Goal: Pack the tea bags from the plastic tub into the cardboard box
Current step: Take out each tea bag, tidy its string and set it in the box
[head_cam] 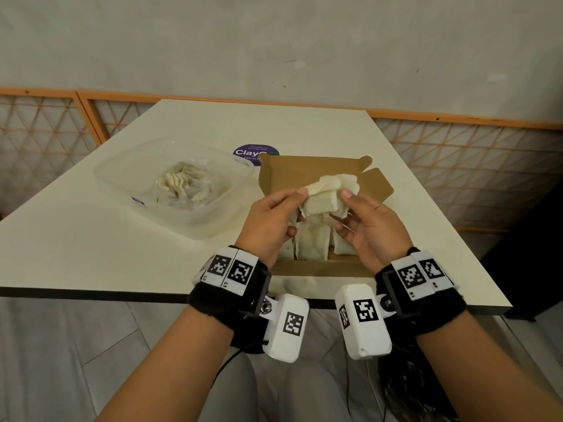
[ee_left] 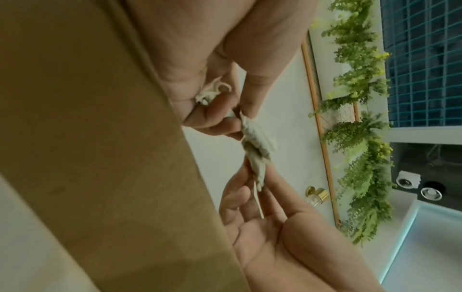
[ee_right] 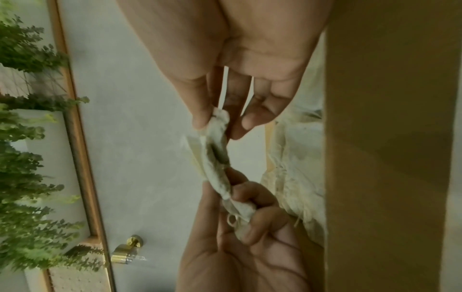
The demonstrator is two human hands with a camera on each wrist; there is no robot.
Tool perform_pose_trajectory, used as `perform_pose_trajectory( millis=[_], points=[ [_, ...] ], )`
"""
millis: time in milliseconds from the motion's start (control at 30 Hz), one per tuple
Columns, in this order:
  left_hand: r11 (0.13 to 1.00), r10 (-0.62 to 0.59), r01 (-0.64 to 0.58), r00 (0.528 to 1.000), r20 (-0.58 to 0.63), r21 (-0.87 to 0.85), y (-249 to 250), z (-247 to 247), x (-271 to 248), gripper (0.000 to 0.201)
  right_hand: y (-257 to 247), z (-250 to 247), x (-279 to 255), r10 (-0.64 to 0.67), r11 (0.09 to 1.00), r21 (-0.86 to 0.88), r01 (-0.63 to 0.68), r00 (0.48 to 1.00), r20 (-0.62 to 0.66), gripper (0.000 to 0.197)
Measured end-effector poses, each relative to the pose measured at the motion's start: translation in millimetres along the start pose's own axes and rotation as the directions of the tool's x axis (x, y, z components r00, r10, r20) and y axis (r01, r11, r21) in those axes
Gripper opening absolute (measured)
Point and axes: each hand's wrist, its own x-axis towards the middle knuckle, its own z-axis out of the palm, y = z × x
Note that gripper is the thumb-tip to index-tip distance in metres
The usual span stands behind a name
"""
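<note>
A bunch of pale tea bags (head_cam: 326, 193) is held over the open brown cardboard box (head_cam: 320, 268). My left hand (head_cam: 292, 208) pinches the bunch's left end between thumb and fingers. My right hand (head_cam: 350, 211) pinches its right end. More tea bags (head_cam: 313, 245) stand packed inside the box, under the hands. The clear plastic tub (head_cam: 213, 222) sits left of the box, with a heap of tea bags (head_cam: 179, 184) in it. In the left wrist view the bunch (ee_left: 255, 150) hangs between both hands beside the box wall (ee_left: 100, 138). The right wrist view shows the same bunch (ee_right: 215, 162).
The box and tub stand on a cream table (head_cam: 91, 254) whose front edge is just below my wrists. A round purple sticker (head_cam: 253, 153) lies behind the box. An orange lattice railing (head_cam: 457, 166) runs behind and to the right of the table.
</note>
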Motion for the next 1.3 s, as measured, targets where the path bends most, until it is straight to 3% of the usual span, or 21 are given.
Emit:
perform_pose_trajectory(
  millis=[100,200,267,333,433,567,733,833,967,1033,1167,1300],
  points=[
    [0.992,-0.050,0.046,0.998,-0.037,-0.115,4,-1,0,0.012,-10,-8,-1,-0.089,0.994,0.053,0.093,0.994,-0.065,0.007],
    [0.998,-0.039,0.035,0.996,-0.078,-0.043,2,-2,4,0.015,-22,-7,-9,-0.155,0.986,0.076,0.151,0.987,0.045,0.012],
    [0.997,-0.006,0.012,0.996,-0.084,0.077,-2,-1,6,0.020,-22,-3,-15,-0.157,0.985,-0.042,0.165,0.975,0.156,0.024],
    [0.990,0.009,-0.001,0.998,-0.060,0.138,-5,1,6,0.030,-16,3,-20,-0.170,0.947,-0.238,0.215,0.966,0.195,0.012],
    [0.993,-0.006,0.004,1.000,0.017,0.121,-6,1,2,0.043,-4,5,-16,-0.209,0.896,-0.373,0.242,0.970,0.126,0.008],
    [0.997,-0.032,0.022,0.991,0.131,0.075,-4,-3,-2,0.056,4,2,-8,-0.205,0.914,-0.350,0.204,0.978,0.033,0.006],
    [0.994,0.020,-0.035,0.990,0.137,0.105,-9,-3,-2,0.021,7,7,-6,-0.189,0.946,-0.274,0.173,0.981,-0.034,0.010],
    [0.989,0.045,-0.064,0.988,0.147,0.130,-9,-3,-2,0.007,7,9,-5,-0.125,0.963,-0.241,0.119,0.992,-0.011,0.029],
    [0.982,0.055,-0.085,0.983,0.175,0.167,-10,-4,-1,0.014,-6,10,-5,0.060,0.957,-0.290,-0.024,0.992,0.115,0.015],
    [0.982,0.052,-0.084,0.982,0.183,0.171,-9,-3,-2,0.017,-14,10,-3,0.093,0.937,-0.348,-0.035,0.984,0.151,0.013],
    [0.972,0.068,-0.109,0.979,0.192,0.207,-7,1,-5,0.011,-24,8,7,-0.007,0.878,-0.477,0.034,0.998,0.059,0.034],
    [0.960,0.095,-0.142,0.976,0.196,0.243,-9,3,-5,0.007,-36,12,9,-0.025,0.805,-0.588,0.074,0.995,0.092,0.031]
  ],
)
